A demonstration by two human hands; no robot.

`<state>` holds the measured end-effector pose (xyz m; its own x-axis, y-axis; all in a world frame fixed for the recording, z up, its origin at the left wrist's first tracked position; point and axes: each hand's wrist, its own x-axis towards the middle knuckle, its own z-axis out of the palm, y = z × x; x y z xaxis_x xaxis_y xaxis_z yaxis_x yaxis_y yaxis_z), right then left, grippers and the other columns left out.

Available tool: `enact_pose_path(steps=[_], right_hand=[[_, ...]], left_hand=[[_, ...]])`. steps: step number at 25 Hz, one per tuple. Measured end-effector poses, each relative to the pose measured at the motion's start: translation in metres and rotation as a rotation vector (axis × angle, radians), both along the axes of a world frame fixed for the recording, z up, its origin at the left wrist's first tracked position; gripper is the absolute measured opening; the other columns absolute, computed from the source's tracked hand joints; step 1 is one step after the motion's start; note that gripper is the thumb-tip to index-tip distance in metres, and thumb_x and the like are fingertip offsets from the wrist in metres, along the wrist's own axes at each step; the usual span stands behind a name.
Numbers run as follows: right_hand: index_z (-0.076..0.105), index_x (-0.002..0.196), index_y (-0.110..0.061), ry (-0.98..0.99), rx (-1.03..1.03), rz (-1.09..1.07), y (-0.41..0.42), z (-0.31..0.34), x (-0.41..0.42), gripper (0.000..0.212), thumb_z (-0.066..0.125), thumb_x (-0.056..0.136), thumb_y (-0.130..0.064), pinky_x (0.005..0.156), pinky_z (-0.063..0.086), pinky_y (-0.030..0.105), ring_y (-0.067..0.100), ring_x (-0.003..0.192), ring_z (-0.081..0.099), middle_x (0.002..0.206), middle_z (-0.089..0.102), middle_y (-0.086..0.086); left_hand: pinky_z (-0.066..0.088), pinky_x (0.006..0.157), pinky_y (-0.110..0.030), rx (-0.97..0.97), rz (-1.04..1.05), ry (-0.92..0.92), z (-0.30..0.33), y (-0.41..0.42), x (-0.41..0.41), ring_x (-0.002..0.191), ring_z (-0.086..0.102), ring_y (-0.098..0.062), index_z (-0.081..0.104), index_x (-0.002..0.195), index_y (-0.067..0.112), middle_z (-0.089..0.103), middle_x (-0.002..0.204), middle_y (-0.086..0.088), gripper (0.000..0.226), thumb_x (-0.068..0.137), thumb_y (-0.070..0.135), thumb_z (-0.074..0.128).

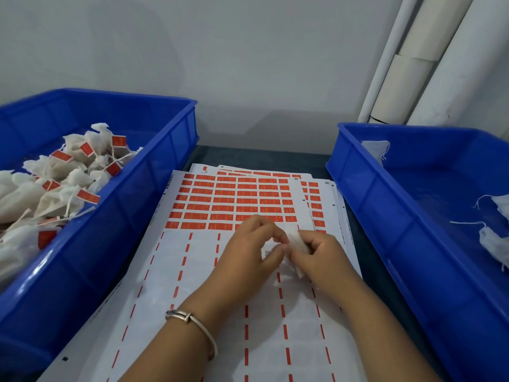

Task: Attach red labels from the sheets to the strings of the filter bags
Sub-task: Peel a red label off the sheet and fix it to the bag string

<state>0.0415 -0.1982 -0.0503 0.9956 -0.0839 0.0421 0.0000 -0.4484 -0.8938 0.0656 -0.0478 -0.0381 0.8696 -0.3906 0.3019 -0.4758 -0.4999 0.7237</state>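
Two blue bins: left bin (154, 172) heaped with labelled bags (63, 177), right bin (366, 177) nearly bare; label sheet (192, 271) between; above it, left hand (253, 249) and right hand (316, 252) both pinching one white filter bag (296, 241)

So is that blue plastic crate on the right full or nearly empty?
Nearly empty: the right blue plastic crate holds only a few unlabelled white filter bags.
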Motion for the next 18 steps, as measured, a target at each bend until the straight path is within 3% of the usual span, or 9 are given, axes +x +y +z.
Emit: enact_pose_path(steps=[3,6,8,11,14,18], right_hand=[[0.061,0.081,-0.030,0.017,-0.042,0.097,0.007,0.000,-0.002,0.013,0.061,0.091,-0.021,0.064,0.052,0.008,0.002,0.080,0.062,0.097,0.068,-0.002],[0.062,0.084,-0.040,-0.007,0.023,0.163,0.011,0.004,-0.005,0.021,0.062,0.090,-0.020,0.060,0.044,0.002,-0.009,0.086,0.060,0.095,0.067,-0.014],[0.063,0.082,-0.040,-0.029,0.068,0.173,0.012,0.005,-0.006,0.021,0.065,0.088,-0.021,0.060,0.046,0.004,-0.005,0.087,0.060,0.086,0.067,-0.020],[0.064,0.077,-0.032,-0.055,0.065,0.186,0.012,0.005,-0.007,0.017,0.067,0.086,-0.018,0.066,0.054,0.012,0.008,0.084,0.060,0.084,0.067,-0.003],[0.061,0.074,-0.031,-0.086,0.064,0.169,0.016,0.004,-0.009,0.020,0.068,0.085,-0.016,0.067,0.051,0.012,0.011,0.088,0.058,0.089,0.067,0.006],[0.053,0.083,-0.034,-0.114,0.030,0.141,0.019,0.001,-0.008,0.025,0.070,0.083,-0.015,0.061,0.049,0.007,-0.003,0.089,0.057,0.088,0.061,-0.016]], left_hand=[[0.032,0.076,0.006,-0.049,-0.030,-0.022,-0.001,0.000,0.001,0.098,0.041,0.016,0.050,0.082,0.047,0.039,0.098,0.040,0.026,0.088,0.024,0.061],[0.038,0.074,0.002,-0.132,-0.045,0.057,0.000,0.000,0.002,0.093,0.050,0.011,0.052,0.079,0.046,0.049,0.093,0.035,0.027,0.090,0.022,0.058],[0.043,0.067,-0.002,-0.191,-0.036,0.139,0.000,0.001,0.003,0.085,0.055,0.006,0.053,0.079,0.041,0.056,0.085,0.027,0.023,0.091,0.022,0.056],[0.043,0.061,-0.003,-0.257,-0.022,0.227,0.000,0.001,0.003,0.079,0.055,0.009,0.053,0.081,0.035,0.058,0.080,0.021,0.017,0.094,0.023,0.051],[0.044,0.058,-0.007,-0.265,0.001,0.316,-0.002,0.001,0.004,0.076,0.057,0.001,0.051,0.083,0.032,0.057,0.079,0.017,0.015,0.096,0.025,0.046],[0.043,0.056,-0.008,-0.271,0.042,0.368,-0.002,0.000,0.004,0.076,0.057,-0.007,0.050,0.084,0.030,0.058,0.080,0.013,0.015,0.098,0.026,0.043]])
